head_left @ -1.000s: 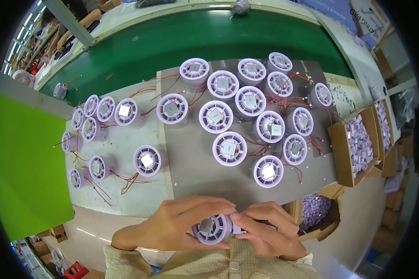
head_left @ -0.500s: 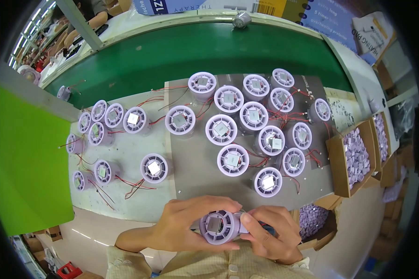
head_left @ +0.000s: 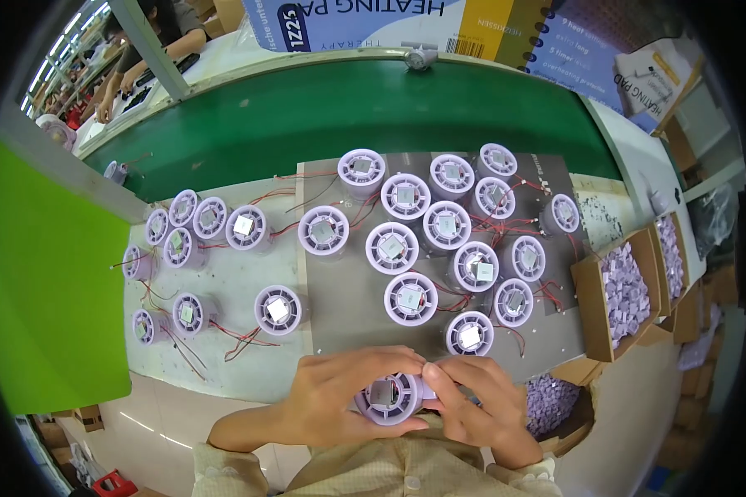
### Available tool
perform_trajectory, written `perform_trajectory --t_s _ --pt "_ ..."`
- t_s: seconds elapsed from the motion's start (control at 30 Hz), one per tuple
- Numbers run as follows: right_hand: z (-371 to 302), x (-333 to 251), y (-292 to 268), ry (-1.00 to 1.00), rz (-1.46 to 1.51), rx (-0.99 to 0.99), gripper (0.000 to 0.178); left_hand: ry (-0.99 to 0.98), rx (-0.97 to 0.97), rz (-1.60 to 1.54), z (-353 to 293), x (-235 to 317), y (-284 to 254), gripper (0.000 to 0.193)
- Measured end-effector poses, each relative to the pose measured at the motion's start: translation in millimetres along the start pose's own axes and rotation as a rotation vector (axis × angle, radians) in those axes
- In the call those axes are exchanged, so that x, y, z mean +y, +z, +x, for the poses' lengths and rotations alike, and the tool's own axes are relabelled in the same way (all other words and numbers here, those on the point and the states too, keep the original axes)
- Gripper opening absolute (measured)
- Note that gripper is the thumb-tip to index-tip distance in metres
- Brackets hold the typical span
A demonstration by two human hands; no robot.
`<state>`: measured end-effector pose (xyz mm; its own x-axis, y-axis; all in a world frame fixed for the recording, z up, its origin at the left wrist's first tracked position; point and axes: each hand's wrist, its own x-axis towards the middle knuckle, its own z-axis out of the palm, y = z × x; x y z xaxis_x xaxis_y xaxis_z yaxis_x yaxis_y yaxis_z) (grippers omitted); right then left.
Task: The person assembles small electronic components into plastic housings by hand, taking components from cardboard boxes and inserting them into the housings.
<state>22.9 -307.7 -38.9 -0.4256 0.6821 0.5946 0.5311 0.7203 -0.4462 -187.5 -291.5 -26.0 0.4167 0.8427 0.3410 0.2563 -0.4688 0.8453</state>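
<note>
Close to my body, my left hand (head_left: 331, 398) wraps round a lilac fan-like housing (head_left: 389, 399). Its spoked round end faces up, with a grey square plate at the centre. On the housing's right side, my right hand (head_left: 481, 406) is closed, thumb and fingertips pressed against it. A small lilac piece (head_left: 428, 391) shows partly under the right thumb; the fingers hide the rest. Beyond my hands, several similar lilac housings (head_left: 410, 298) stand upright on the table, square plates on top, with thin red and black wires (head_left: 506, 225) trailing between them.
Cardboard boxes (head_left: 587, 290) of small lilac pieces stand at the right edge; another open box (head_left: 584, 414) sits lower. Behind the table runs a green belt (head_left: 307, 116). A bright green panel (head_left: 50, 290) borders the left. A person (head_left: 162, 41) works at far left.
The view has tilted, so the table sits slightly lower in the picture. My right thumb has moved up along the housing's side, toward the left fingertips. The left hand keeps its hold.
</note>
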Motion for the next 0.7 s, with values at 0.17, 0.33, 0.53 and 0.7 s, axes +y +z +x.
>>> perform_trajectory --t_s 0.17,0.33,0.53,0.7 --pt "13 16 -15 -0.046 0.121 -0.071 0.039 0.067 -0.014 0.223 11 19 -13 0.06" --pt "6 51 -46 0.018 0.049 0.217 0.043 -0.094 0.102 0.326 32 51 -70 0.06" --pt "-27 101 -121 0.46 -0.381 0.308 0.045 -0.071 0.193 0.678 103 -27 -146 0.054" --pt "-91 152 -168 0.651 -0.67 0.029 0.046 -0.168 0.213 0.655 135 -129 -202 0.057"
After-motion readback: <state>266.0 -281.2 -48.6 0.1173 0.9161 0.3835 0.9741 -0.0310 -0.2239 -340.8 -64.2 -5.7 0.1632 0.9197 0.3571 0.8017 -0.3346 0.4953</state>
